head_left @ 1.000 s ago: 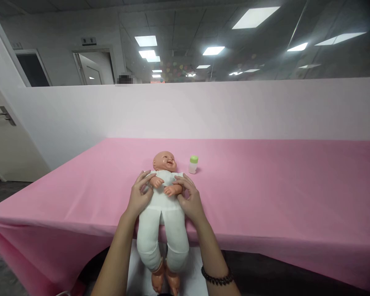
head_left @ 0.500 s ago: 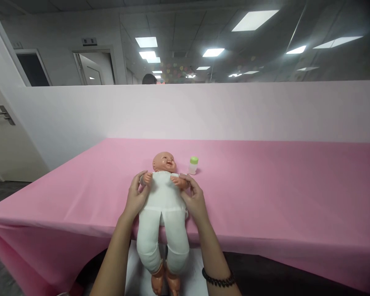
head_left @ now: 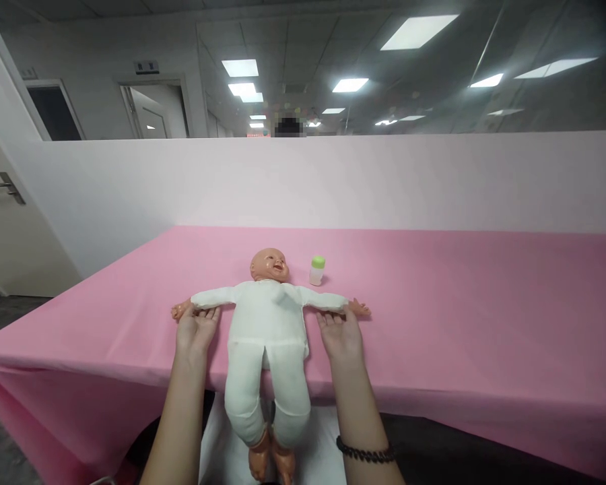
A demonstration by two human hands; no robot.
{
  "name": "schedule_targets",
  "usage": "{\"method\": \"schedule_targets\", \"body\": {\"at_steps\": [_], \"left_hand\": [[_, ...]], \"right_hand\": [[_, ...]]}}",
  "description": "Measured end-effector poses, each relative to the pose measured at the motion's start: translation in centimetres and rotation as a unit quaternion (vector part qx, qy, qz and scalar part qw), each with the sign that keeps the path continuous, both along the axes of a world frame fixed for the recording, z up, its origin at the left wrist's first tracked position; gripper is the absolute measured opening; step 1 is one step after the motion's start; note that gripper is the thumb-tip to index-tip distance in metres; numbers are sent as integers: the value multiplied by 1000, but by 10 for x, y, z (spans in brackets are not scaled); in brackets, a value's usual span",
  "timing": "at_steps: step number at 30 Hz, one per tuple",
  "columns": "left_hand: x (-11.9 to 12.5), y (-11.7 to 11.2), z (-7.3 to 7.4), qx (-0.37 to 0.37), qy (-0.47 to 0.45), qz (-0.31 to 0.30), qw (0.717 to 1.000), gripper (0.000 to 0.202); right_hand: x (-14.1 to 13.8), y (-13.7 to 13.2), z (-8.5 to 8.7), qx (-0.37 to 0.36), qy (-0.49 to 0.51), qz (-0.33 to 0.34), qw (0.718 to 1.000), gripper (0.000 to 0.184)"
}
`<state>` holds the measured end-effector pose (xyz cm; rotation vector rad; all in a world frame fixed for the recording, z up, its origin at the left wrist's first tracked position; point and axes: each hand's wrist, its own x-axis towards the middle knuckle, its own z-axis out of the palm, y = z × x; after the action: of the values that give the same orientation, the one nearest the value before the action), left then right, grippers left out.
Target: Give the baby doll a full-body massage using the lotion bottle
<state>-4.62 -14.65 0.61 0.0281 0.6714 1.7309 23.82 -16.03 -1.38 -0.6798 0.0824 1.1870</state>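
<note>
A baby doll [head_left: 266, 316] in a white suit lies on its back, its legs hanging past the table's front edge. Its arms are stretched out to both sides. My left hand [head_left: 196, 331] is palm up at the doll's arm [head_left: 212, 297] on the left, fingers extended under the forearm near the wrist. On the other side, my right hand [head_left: 342, 333] is likewise palm up, with its fingers reaching under the doll's other forearm [head_left: 326, 300]. Both palms show and neither hand is closed round an arm; the fingertips are partly hidden beneath the sleeves.
A small bottle [head_left: 317, 271] with a green cap stands right of the doll's head. Pink cloth [head_left: 459, 310] covers the table and hangs over its front edge. A low white wall [head_left: 384, 182] runs behind, with glass above it. A door [head_left: 15, 222] is at the left.
The doll's arms have gone from bent over its chest to spread wide. My hands have moved outward with them and turned palm up. The bottle stays put.
</note>
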Motion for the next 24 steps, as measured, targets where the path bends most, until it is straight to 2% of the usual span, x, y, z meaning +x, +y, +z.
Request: {"method": "schedule_targets", "body": {"at_steps": [4,7,9,11,13,14,15,17,19,21,24], "left_hand": [[4,-1,0,-5,-2,11,1000,21],[7,-1,-1,-4,34,28,999,20],[11,-3,-3,29,101,45,993,15],[18,-5,-5,90,210,67,971,19],[27,-8,-8,148,347,80,923,32],[31,-9,-9,172,420,69,888,35],[35,-9,-11,197,492,47,847,35],[39,-7,-16,245,614,-9,750,34],[39,-3,-21,277,692,-41,665,40],[36,-1,-24,286,732,-38,617,45],[31,0,-27,285,756,-40,588,47]], "right_hand": [[-1,0,0,0,5,-1,1000,11],[-3,-1,1,12,-31,13,999,14],[-7,-4,4,53,-94,6,994,26],[-13,-8,8,119,-183,-16,976,46],[-20,-12,11,180,-289,-13,940,56],[-24,-13,12,204,-351,8,914,53],[-27,-15,11,223,-419,36,880,48],[-33,-16,8,241,-554,86,792,39],[-36,-15,3,242,-648,99,715,38],[-38,-13,-2,240,-689,92,678,41],[-38,-12,-5,240,-706,91,660,41]]}}
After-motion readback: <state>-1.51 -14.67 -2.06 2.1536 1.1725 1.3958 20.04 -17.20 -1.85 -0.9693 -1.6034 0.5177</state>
